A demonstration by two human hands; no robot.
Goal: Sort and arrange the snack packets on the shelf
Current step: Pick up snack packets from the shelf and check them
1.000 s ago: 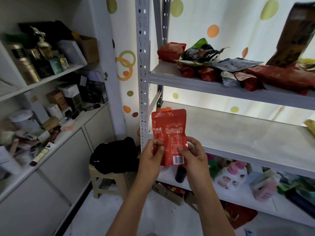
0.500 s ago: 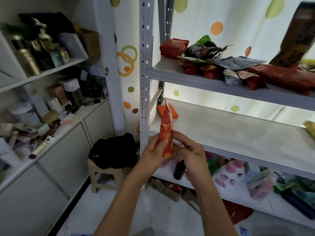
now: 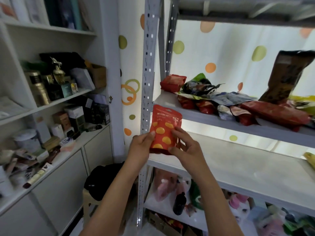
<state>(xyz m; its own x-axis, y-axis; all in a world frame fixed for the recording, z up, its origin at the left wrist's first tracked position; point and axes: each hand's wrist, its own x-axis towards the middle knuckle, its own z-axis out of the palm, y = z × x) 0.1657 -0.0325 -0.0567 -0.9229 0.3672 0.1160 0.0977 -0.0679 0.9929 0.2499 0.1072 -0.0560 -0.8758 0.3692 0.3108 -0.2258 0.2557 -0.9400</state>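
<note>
I hold a red snack packet (image 3: 164, 128) with yellow spots upright, its front towards me, at the left end of the middle shelf (image 3: 238, 167). My left hand (image 3: 142, 147) pinches its left edge with the thumb on the front. My right hand (image 3: 185, 145) grips its right edge and lower corner. On the upper shelf (image 3: 221, 120) lies a loose heap of snack packets (image 3: 221, 101), mostly red, with a tall brown bag (image 3: 286, 77) leaning upright at the right.
A grey perforated upright post (image 3: 147, 82) stands just left of the packet. White cabinets (image 3: 51, 116) crowded with boxes and bottles fill the left. A stool with a black bag (image 3: 102, 181) sits below. The lowest shelf holds bottles and toys (image 3: 238, 205).
The packet has been turned from its printed back, through edge-on, to its spotted front. Both hands raised it a little, and my view tilted upward.
</note>
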